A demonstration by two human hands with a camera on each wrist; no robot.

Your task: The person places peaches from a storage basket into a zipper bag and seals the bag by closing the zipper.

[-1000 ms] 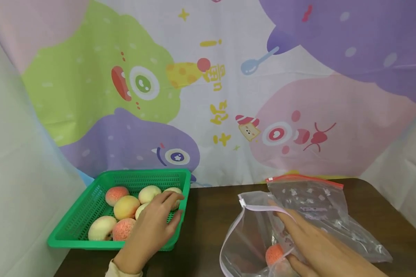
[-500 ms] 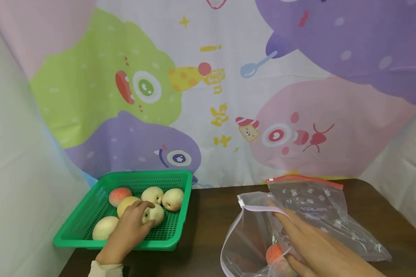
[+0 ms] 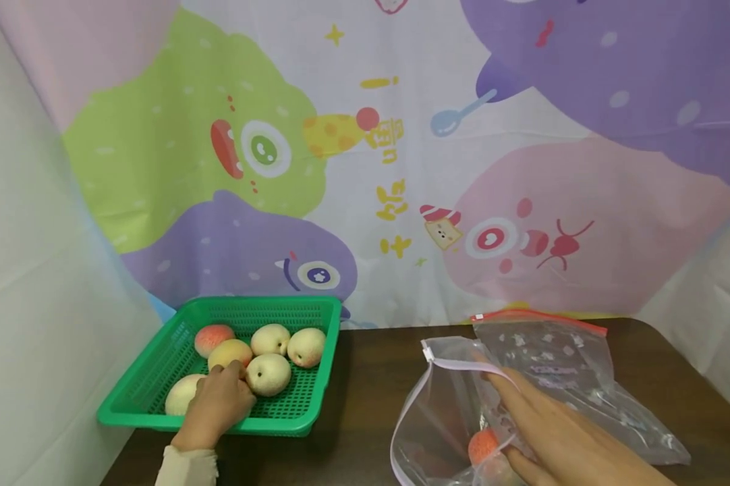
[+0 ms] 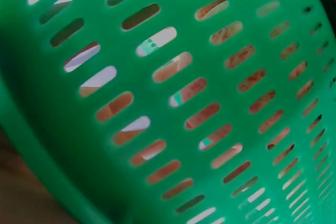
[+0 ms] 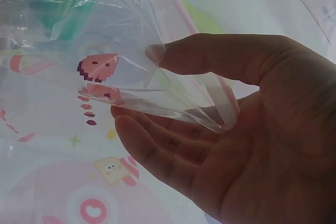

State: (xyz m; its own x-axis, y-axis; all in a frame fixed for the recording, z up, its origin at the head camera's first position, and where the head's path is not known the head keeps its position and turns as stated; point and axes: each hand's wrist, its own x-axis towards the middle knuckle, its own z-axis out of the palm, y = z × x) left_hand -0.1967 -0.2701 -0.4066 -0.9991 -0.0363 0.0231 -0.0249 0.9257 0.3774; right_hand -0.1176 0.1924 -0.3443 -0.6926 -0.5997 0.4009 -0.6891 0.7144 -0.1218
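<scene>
In the head view my left hand point(image 3: 219, 401) reaches over the near rim of a green basket point(image 3: 122, 398), its fingers curled around a red peach that it mostly hides. Around it lie a pale yellow fruit point(image 3: 183, 395), another pale fruit point(image 3: 268, 375) and a yellow fruit point(image 3: 230, 355). The left wrist view shows slots of the basket wall point(image 4: 173, 129), with reddish patches behind them. My right hand point(image 3: 559, 425) grips the edge of a clear zip bag point(image 3: 434, 412), holding its mouth apart. Inside the bag sits a reddish peach point(image 3: 483, 445). Thumb and fingers straddle the plastic in the right wrist view.
Behind the right hand a second clear bag point(image 3: 553, 358) with a red zip lies flat on the dark wooden table point(image 3: 365, 385). At the basket's back are a red peach point(image 3: 214, 339) and two more pale fruits. A printed cloth point(image 3: 377, 283) hangs behind the table.
The left hand has moved left and nearer within the basket, from the right-side fruits to the front red peach. The right hand and bag have stayed in place.
</scene>
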